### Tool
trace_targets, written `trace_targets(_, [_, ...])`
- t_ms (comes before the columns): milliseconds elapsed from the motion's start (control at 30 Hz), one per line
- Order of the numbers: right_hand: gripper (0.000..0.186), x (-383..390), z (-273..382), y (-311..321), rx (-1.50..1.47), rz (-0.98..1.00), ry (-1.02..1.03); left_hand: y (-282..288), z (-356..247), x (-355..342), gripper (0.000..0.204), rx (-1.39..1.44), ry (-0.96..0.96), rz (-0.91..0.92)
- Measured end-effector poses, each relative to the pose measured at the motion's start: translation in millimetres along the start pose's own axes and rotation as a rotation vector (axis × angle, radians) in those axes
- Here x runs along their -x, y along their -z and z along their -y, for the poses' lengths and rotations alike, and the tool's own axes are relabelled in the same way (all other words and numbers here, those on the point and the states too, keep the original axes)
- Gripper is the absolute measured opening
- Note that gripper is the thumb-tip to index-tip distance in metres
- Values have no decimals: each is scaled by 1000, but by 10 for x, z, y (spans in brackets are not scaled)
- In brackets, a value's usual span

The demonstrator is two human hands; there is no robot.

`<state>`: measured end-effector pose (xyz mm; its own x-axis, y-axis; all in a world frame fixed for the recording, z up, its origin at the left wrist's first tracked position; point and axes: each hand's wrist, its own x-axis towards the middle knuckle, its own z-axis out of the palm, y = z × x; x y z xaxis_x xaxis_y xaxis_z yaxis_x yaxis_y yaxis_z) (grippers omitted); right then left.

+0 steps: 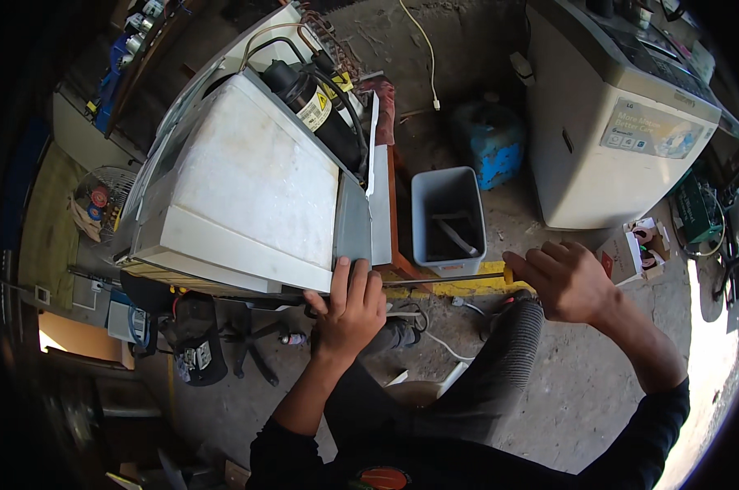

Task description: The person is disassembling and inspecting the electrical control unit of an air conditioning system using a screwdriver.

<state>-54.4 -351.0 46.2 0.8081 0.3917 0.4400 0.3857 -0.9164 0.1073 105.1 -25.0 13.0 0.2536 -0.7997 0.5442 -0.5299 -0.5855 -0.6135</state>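
Observation:
A white appliance cabinet [251, 180], which looks like a small fridge, is propped with its black compressor [316, 106] exposed at the far end. My left hand [349, 314] rests on its near edge, fingers stretched over the grey metal panel [351, 216] and the thumb off to the side. In my right hand [569, 282] is the yellow handle of a long screwdriver [459, 280], the fingers closed round it. Its shaft runs level toward my left hand, where the tip is hidden by the fingers.
A grey bin [447, 265] stands just beyond the screwdriver, with a blue jerrycan [488, 139] behind it. On the right are a washing machine [606, 131] and an open carton [635, 249]. At left sit a wire basket [104, 196] and a black bag [194, 339].

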Motion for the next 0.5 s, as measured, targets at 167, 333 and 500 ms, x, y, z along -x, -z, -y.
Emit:
trace_targets(167, [34, -19, -34, -1, -653, -85, -215, -28, 27, 36, 2, 16, 3, 11])
trace_targets(333, [32, -36, -413, 93, -1962, 466, -933, -23, 7, 19, 6, -30, -13, 37])
trace_targets(500, [37, -40, -391, 71, -1174, 520, -402, 41, 39, 9, 5, -28, -13, 27])
